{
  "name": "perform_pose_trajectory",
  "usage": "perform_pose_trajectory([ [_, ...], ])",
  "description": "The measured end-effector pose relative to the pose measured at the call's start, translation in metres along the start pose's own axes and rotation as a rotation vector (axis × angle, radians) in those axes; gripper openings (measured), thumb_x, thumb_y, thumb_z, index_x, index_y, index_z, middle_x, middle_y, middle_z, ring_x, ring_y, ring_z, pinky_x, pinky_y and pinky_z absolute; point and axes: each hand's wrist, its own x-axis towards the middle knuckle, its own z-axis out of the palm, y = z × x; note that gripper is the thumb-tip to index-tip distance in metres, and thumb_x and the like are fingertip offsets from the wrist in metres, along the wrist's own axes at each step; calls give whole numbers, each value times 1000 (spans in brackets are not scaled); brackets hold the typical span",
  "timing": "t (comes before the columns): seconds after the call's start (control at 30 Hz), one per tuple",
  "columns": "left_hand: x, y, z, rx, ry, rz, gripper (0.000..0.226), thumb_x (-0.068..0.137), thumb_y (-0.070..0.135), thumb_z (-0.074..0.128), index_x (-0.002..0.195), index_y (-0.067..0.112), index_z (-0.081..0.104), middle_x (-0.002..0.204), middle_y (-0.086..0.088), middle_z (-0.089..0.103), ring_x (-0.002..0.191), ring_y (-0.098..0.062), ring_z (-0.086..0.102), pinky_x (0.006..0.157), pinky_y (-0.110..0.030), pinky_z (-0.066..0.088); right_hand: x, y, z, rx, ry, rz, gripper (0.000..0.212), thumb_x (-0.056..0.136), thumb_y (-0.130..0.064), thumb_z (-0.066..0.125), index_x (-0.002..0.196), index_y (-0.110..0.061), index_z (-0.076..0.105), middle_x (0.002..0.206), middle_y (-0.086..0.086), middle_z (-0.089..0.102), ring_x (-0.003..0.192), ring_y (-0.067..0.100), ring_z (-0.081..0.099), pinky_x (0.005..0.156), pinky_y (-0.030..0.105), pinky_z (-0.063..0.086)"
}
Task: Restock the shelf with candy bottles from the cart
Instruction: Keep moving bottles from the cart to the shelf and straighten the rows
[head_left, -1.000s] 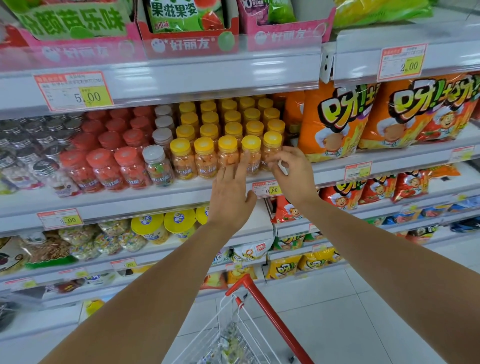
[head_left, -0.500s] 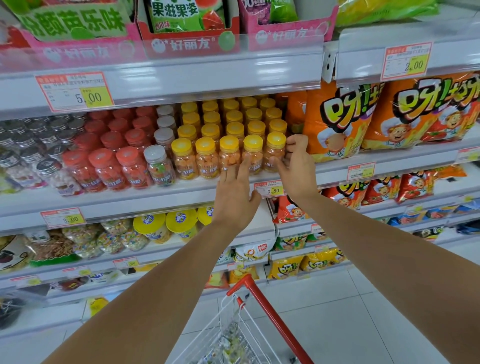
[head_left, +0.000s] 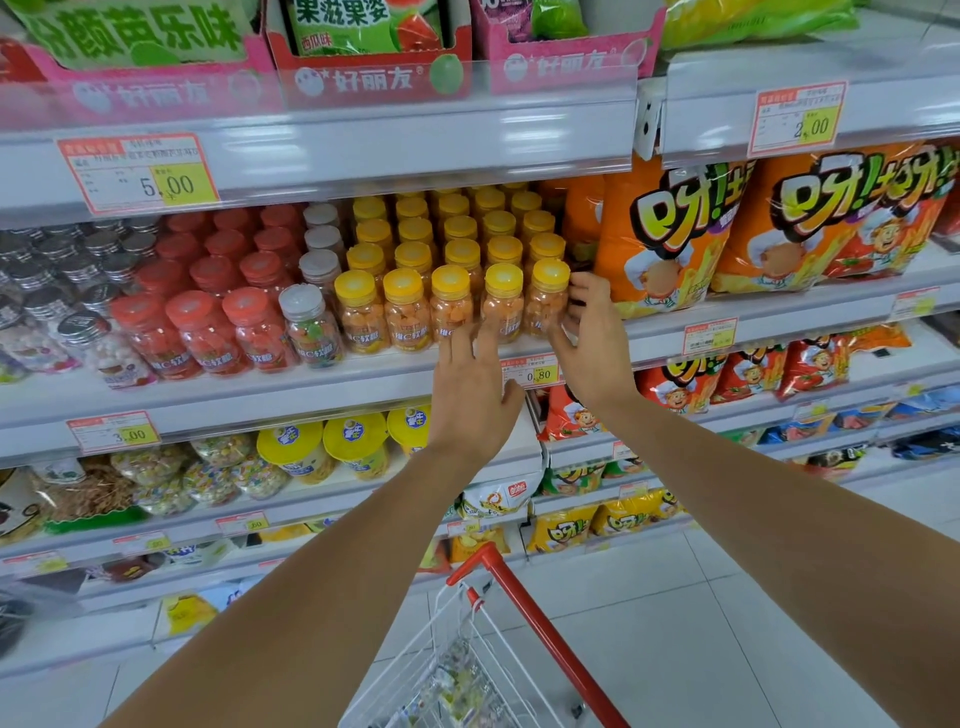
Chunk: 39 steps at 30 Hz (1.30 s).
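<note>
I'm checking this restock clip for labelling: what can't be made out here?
Head view:
- Cart contents: blurred, cut off by the bottom edge.
- End yellow-capped bottle label: partly hidden by the right hand gripping it.
- Price tag: small print unreadable, corner behind the left hand.
- Rear bottles bodies: hidden by front rows.

Cart (head_left: 535, 623) cut off by the bottom edge, contents blurred; right hand (head_left: 592, 340) partly hides the end bottle (head_left: 544, 304).

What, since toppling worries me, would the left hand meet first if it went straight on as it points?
The front yellow-capped bottles: the left hand points at the third and fourth from the left, fingertips seemingly touching them; depth is unclear.
</note>
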Motion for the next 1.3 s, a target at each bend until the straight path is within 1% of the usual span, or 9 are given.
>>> perform_pose_trajectory([
  [0.07, -5, -4, -2, -26, 14, 8, 70, 85, 14, 61, 148, 7, 29, 138, -15, 40, 125, -31, 35, 109, -37, 29, -8, -4, 0, -2, 22, 7, 56, 89, -7, 65, 137, -8, 36, 133, 10, 49, 120, 19, 52, 101, 41, 48],
  [0.17, -19, -13, -8, -59, 35, 11, 65, 85, 11, 60, 145, 6, 36, 135, -16, 43, 125, -32, 37, 108, -38, 31, -28, -16, 0, -15, 85, 8, 54, 91, -9, 62, 138, -6, 36, 134, 10, 44, 118, 10, 45, 99, 23, 40],
  [0.3, -51, -39, -14, -65, 2, -7, 46, 84, 8, 57, 129, 8, 55, 121, -13, 52, 111, -31, 47, 99, -41, 39, -64, -30, 13, -87, 58, -74, 40, 94, -10, 56, 132, -8, 45, 126, 7, 48, 112, 20, 51, 90, 30, 44],
  [0.47, -115, -93, -9, -85, -166, -91, 37, 87, 11, 57, 124, 13, 60, 119, -10, 58, 113, -30, 48, 97, -40, 40, -125, -35, 56, -40, -83, -16, 21, 97, -13, 51, 117, -12, 57, 107, -1, 55, 87, 5, 54, 78, 29, 50],
  [0.67, -218, -163, 19, -101, -383, -181, 30, 88, 10, 57, 117, 14, 64, 111, -10, 62, 108, -33, 54, 94, -44, 43, -230, -4, 120, -77, -134, 136, 17, 97, -12, 52, 109, -7, 63, 95, -3, 63, 78, 4, 56, 67, 17, 47],
  [0.77, -268, -187, 42, -138, -538, -178, 34, 91, 13, 55, 124, 17, 60, 125, -6, 58, 119, -27, 49, 101, -41, 40, -288, 13, 146, -102, -151, 255, 14, 98, -12, 52, 106, -10, 64, 85, -12, 60, 73, -1, 56, 63, 7, 40],
  [0.87, -308, -204, 73, -178, -652, -195, 35, 93, 15, 53, 128, 19, 56, 126, -3, 57, 121, -23, 48, 103, -38, 39, -348, 37, 164, -143, -166, 349, 15, 98, -12, 51, 107, -12, 63, 94, -5, 65, 77, 5, 58, 64, 6, 41],
  [1.03, -358, -225, 139, -211, -802, -263, 38, 97, 18, 50, 135, 21, 49, 135, -1, 51, 126, -21, 44, 104, -35, 37, -434, 98, 188, -231, -246, 591, 22, 97, -15, 52, 119, -15, 55, 112, -1, 62, 94, 14, 61, 82, 32, 54],
  [1.3, -414, -265, 266, -305, -896, -528, 47, 98, 20, 48, 144, 24, 39, 147, -2, 42, 133, -19, 41, 106, -31, 34, -512, 207, 240, -352, -558, 918, 45, 99, -21, 51, 141, -14, 39, 141, 10, 44, 124, 25, 50, 98, 29, 38],
])
